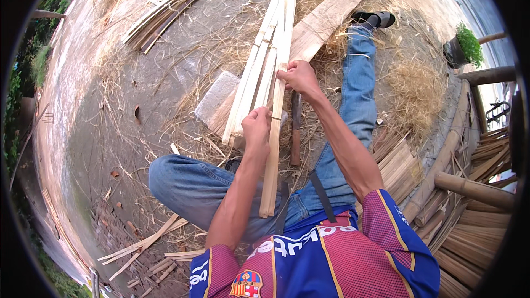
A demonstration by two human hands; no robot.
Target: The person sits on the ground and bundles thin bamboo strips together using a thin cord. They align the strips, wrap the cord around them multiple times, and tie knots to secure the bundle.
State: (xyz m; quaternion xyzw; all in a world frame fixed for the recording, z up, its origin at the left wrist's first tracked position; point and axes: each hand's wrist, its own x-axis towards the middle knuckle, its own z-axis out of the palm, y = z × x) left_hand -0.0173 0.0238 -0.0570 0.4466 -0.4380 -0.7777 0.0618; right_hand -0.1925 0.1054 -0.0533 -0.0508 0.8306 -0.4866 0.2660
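Head view: pale, long, flat bamboo strip (pixel 274 132).

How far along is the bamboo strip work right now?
Done: a bundle of pale split strips lies fanned on the ground, with shavings scattered about. In hand: the left hand and right hand both grip one long bamboo strip that runs down over the lap; a knife lies beside it. Left: whole poles wait stacked at the right.
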